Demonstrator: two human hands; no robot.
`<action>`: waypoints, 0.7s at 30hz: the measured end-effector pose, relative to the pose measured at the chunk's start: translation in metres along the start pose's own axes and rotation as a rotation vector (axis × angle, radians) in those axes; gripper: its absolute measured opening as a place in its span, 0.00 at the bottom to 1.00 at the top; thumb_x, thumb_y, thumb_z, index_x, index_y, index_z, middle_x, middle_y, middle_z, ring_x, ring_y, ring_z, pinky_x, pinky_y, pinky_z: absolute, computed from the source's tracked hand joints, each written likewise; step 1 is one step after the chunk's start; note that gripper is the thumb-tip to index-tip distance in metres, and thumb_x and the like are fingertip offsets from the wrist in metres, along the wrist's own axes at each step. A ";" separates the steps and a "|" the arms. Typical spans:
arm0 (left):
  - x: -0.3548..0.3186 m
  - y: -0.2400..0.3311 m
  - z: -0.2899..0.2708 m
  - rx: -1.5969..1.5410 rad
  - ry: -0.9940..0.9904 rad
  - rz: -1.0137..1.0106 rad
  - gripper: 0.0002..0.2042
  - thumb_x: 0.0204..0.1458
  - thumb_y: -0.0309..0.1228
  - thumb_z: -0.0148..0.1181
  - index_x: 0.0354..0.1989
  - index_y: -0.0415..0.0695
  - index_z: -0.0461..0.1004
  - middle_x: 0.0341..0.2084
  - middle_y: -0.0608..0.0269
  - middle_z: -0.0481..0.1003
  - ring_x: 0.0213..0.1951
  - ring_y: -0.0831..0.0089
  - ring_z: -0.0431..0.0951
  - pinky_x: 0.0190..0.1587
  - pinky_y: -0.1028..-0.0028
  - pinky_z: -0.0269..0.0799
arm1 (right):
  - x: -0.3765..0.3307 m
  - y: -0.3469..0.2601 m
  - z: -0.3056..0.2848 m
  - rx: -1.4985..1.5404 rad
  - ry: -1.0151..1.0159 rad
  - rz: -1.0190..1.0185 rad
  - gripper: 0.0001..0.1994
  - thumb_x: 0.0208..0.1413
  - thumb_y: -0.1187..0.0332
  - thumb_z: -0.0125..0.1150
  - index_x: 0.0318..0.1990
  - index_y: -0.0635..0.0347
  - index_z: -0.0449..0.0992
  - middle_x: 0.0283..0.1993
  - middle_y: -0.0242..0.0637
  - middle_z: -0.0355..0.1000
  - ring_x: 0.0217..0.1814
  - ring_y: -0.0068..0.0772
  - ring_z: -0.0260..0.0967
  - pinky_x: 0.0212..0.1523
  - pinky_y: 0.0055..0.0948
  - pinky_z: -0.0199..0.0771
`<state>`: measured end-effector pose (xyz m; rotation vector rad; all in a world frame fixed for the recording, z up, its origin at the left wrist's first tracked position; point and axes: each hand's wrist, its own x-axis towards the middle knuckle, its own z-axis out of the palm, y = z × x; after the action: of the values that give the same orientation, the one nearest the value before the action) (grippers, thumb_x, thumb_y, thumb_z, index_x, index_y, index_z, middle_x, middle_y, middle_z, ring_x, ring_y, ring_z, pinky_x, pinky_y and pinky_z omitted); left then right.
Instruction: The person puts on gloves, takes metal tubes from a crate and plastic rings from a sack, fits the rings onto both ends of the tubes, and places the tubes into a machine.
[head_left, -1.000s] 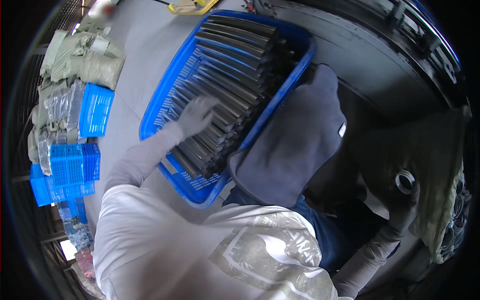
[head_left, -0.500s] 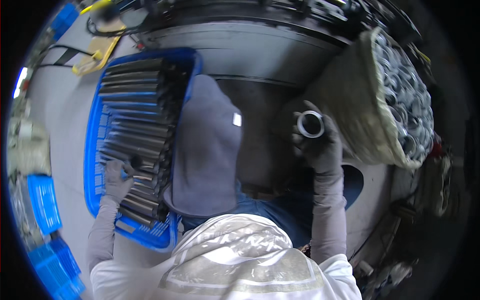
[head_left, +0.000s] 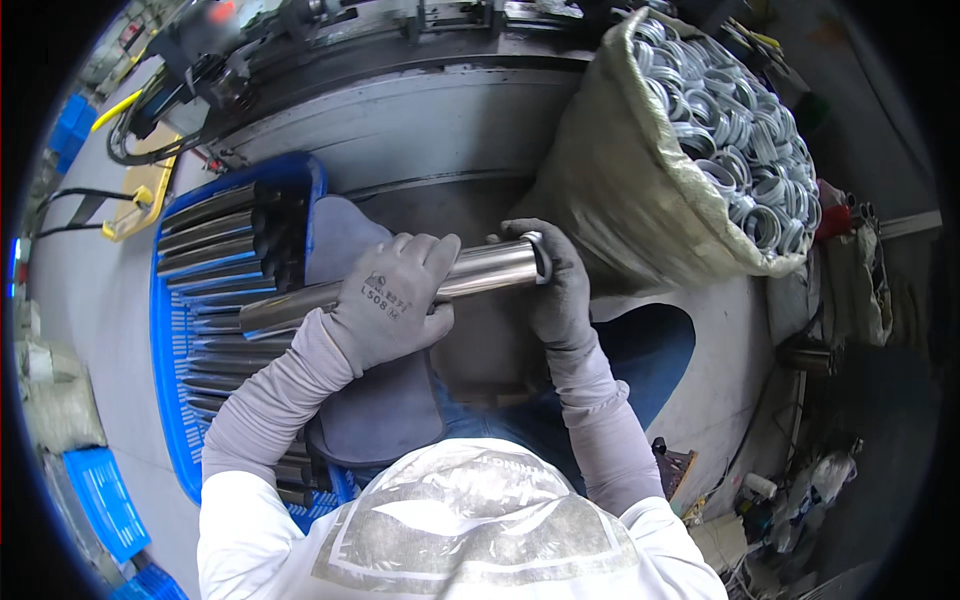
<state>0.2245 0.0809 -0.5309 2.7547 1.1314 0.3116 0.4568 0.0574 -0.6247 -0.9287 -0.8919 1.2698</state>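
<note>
A shiny steel tube (head_left: pixel 478 272) lies crosswise in front of me, gripped by both gloved hands. My left hand (head_left: pixel 392 297) wraps around its middle. My right hand (head_left: pixel 556 283) closes over the tube's right end, where a metal ring (head_left: pixel 541 257) sits on the tip. The tube's left end reaches over a blue plastic crate (head_left: pixel 170 370) stacked with several more dark tubes (head_left: pixel 228 252). A grey cloth (head_left: pixel 345 250) lies over my lap under the tube.
An open sack (head_left: pixel 640 190) full of shiny metal rings (head_left: pixel 740 130) stands at the upper right. A grey machine bed (head_left: pixel 400 110) runs along the top. Yellow fittings and black hoses (head_left: pixel 135 150) lie at the upper left. More blue crates (head_left: pixel 100 500) sit at the lower left.
My left hand has lifted one tube out of the crate and brought it across my lap. My right hand, which held a ring up, is now at the tube's right end.
</note>
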 end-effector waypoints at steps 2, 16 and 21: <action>0.001 -0.002 0.006 0.024 0.008 0.015 0.31 0.47 0.42 0.71 0.57 0.39 0.70 0.39 0.55 0.77 0.43 0.59 0.82 0.45 0.60 0.78 | -0.003 -0.010 0.015 0.000 0.097 0.081 0.20 0.77 0.60 0.44 0.59 0.68 0.74 0.52 0.44 0.79 0.60 0.44 0.79 0.64 0.38 0.77; 0.019 0.006 0.008 0.071 0.188 0.217 0.34 0.50 0.44 0.75 0.62 0.40 0.70 0.44 0.52 0.77 0.45 0.54 0.81 0.55 0.58 0.76 | 0.013 0.027 0.015 -0.760 0.264 -0.364 0.13 0.65 0.74 0.51 0.50 0.66 0.81 0.49 0.45 0.80 0.49 0.42 0.81 0.53 0.34 0.80; -0.039 0.031 0.008 -0.762 0.215 0.018 0.26 0.57 0.35 0.70 0.62 0.36 0.73 0.52 0.51 0.80 0.51 0.56 0.82 0.57 0.60 0.77 | -0.006 -0.072 0.029 -0.815 0.206 -0.472 0.14 0.64 0.77 0.50 0.51 0.67 0.80 0.50 0.45 0.81 0.50 0.40 0.82 0.53 0.34 0.81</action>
<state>0.2205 0.0311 -0.5370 2.0842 0.7930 0.8541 0.4560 0.0489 -0.5477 -1.3397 -1.3944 0.3707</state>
